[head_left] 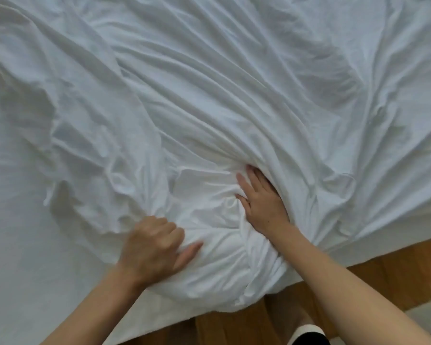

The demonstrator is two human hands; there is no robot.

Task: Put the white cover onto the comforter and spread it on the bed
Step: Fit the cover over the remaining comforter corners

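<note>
Cover (209, 83) over the whole bed, white and deeply creased; we cannot tell cover from comforter under it, nor from the sheet at far left.

Left hand (152, 245) at lower centre-left; fingers curled and knuckles up, thumb out to the right on the cloth; it seems to bunch fabric, but we cannot tell whether any is truly held.

Between the hands, a rounded bulge (209, 232) of bunched cloth at the near edge, hanging partly over the floor (396, 265); we judge this a stuffed corner or end of the comforter.

Right hand (261, 200) just right of the bulge; fingers straight and pointed away from us, slid in under a fold and pressing flat, holding nothing.

Folds fan from the right hand toward the far side and both far corners; so we read the long axis as running away from us, the near end gathered, the rest lying beyond both hands.

Both hands touch the bulge; the right reaches further in, so we judge it nearer the slack.

Foot (306, 332) at bottom.
</note>
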